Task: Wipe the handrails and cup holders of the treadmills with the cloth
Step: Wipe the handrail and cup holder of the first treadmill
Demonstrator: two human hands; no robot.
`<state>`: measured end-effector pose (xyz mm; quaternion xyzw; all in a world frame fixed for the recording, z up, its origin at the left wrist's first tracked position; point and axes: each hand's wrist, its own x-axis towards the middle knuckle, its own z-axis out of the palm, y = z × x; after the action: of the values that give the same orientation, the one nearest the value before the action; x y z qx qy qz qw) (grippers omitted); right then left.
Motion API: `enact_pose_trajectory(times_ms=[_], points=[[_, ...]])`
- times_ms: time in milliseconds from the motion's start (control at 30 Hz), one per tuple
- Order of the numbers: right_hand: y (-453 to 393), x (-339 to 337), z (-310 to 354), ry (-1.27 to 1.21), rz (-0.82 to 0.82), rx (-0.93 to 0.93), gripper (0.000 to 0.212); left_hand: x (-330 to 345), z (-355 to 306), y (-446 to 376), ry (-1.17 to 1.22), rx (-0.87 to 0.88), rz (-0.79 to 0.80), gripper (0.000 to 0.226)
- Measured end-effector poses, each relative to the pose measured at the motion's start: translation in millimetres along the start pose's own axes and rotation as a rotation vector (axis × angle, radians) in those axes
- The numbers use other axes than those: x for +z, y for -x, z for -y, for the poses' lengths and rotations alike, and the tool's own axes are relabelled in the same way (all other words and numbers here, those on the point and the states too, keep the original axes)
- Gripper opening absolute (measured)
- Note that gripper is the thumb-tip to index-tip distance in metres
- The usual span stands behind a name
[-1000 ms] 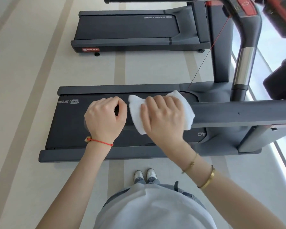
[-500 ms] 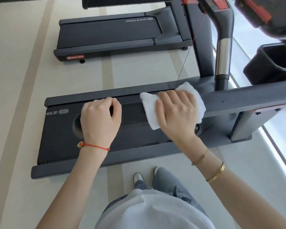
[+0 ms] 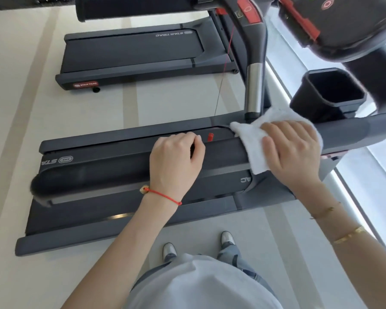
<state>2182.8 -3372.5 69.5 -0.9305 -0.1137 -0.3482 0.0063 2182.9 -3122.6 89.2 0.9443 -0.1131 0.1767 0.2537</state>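
Observation:
A dark grey handrail (image 3: 125, 175) runs left to right across the middle of the view. My left hand (image 3: 175, 161) grips it with fingers curled over the top. To its right my right hand (image 3: 292, 150) holds a white cloth (image 3: 254, 157) wrapped over the rail, fingers curled over it. A black cup holder (image 3: 330, 94) sits just behind the cloth, up and to the right. The far handrail (image 3: 129, 6) crosses the top of the view.
The treadmill deck (image 3: 98, 215) lies under the rail, with a second treadmill (image 3: 132, 52) beyond it. A chrome upright (image 3: 253, 88) and the console (image 3: 343, 21) with red parts rise at the right. My feet stand on pale floor (image 3: 20, 108) below.
My right hand slid the cloth to the right along the rail, toward the upright and cup holder. My left hand stayed gripping the rail. The view shifted right.

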Motion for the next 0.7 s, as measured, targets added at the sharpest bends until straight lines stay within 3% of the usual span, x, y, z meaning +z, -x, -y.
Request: enact_pose_trajectory(times_ms=[133,300,400,500,700], points=[[-9.9,-13.5,-50.7,0.017,0.058,0.080,0.033,26.0,-44.2,-12.4,0.040,-0.010,-0.002,0.034],[-27.3,-5.4,-26.8,-0.071,0.216,-0.021,0.039,50.6,-80.2,-20.3,-0.007,-0.027,-0.043,0.037],[-16.9,-6.0,-31.2,-0.130,0.189,-0.074,0.042,58.1,-88.6,-21.2,-0.018,-0.048,-0.075,0.041],[5.5,-10.6,-64.3,-0.126,0.108,-0.135,0.031,67.0,-99.3,-22.4,-0.043,-0.077,-0.069,0.041],[18.2,-10.3,-116.2,-0.064,0.054,-0.010,0.031,75.3,-109.4,-22.8,-0.090,-0.107,-0.117,0.043]])
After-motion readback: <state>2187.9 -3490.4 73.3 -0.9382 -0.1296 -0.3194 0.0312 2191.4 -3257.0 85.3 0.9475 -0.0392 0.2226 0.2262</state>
